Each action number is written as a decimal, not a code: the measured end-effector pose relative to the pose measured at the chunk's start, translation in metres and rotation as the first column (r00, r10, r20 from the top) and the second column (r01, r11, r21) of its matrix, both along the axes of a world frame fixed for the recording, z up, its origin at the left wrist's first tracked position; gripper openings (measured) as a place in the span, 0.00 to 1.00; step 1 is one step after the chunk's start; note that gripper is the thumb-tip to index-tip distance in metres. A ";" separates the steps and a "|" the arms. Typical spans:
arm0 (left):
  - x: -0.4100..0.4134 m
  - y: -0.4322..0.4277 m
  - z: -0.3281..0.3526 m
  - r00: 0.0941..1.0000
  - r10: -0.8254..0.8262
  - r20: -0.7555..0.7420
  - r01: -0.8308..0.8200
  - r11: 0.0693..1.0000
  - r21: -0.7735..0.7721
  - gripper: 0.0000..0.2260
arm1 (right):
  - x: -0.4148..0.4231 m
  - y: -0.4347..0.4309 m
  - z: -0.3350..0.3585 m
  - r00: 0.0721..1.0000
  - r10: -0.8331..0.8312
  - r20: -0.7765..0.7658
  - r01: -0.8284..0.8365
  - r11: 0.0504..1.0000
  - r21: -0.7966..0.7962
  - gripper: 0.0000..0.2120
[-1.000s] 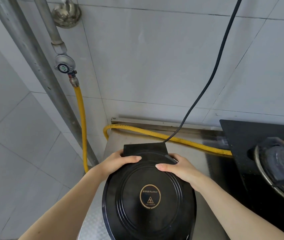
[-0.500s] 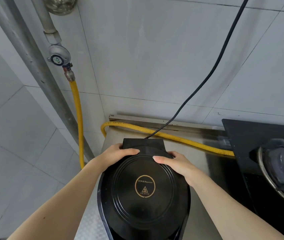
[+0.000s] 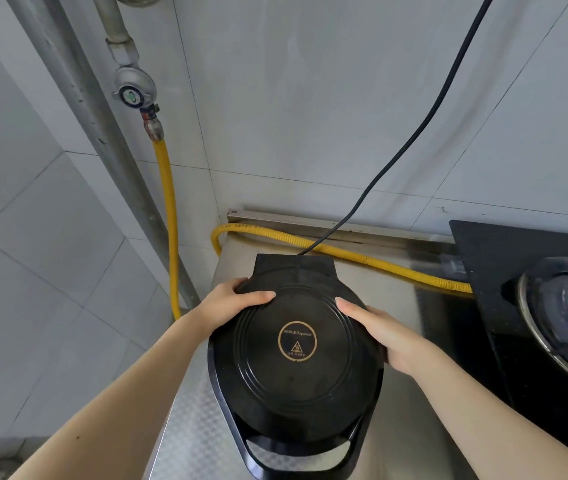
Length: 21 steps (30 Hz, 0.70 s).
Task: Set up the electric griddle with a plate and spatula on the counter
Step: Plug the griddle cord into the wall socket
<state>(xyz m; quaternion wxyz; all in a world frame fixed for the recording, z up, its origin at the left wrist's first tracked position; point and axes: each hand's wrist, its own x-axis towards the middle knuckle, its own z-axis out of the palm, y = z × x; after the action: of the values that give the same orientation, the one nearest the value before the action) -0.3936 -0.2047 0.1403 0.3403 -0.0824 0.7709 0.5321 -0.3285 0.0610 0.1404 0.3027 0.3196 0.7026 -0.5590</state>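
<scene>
the griddle is sitting on the shiny metal counter, near its left edge and close to the back wall. the left hand is gripping the griddle's far left rim, with the thumb lying on the lid. the right hand is gripping the far right rim the same way. a black cord is running from the back of the griddle up the white tiled wall. a yellow hose is lying on the counter just behind the griddle, and the cord is crossing over it. the hose is also hanging down from a valve on a grey pipe at the left. a black stove is sitting to the right, with a round burner on it. the griddle is round and black, its lid is shut, a gold ring with a small warning sign is sitting in the middle, and a loop handle is sticking out at the near side.
</scene>
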 end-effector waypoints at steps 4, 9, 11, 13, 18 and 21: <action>0.018 -0.006 -0.001 0.992 0.118 -0.042 -0.118 0.993 0.004 0.32 | 0.007 -0.008 -0.005 0.992 -0.128 -0.021 0.128 0.991 -0.028 0.57; 0.023 -0.009 0.001 0.977 0.185 -0.107 -0.189 0.982 -0.029 0.30 | 0.006 -0.016 -0.001 0.987 -0.157 -0.044 0.154 0.986 -0.062 0.47; 0.020 -0.012 0.003 0.975 0.191 -0.115 -0.197 0.980 -0.038 0.29 | 0.003 -0.020 -0.001 0.985 -0.163 -0.047 0.160 0.985 -0.072 0.44; 0.017 -0.015 0.004 0.974 0.193 -0.118 -0.199 0.979 -0.044 0.29 | 0.001 -0.023 -0.004 0.987 -0.155 -0.047 0.152 0.987 -0.057 0.42; 0.016 -0.016 0.001 0.972 0.206 -0.116 -0.211 0.977 -0.030 0.28 | -0.001 -0.025 -0.004 0.987 -0.153 -0.042 0.152 0.988 -0.024 0.42; 0.014 -0.016 -0.001 0.972 0.201 -0.125 -0.207 0.977 -0.042 0.28 | 0.000 -0.026 -0.004 0.987 -0.155 -0.041 0.154 0.988 -0.020 0.42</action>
<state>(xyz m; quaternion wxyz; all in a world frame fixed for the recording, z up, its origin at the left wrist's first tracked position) -0.3792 -0.2211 0.1394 0.2345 -0.1383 0.7915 0.5471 -0.3284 0.0355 0.1359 0.2463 0.3586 0.6773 -0.5933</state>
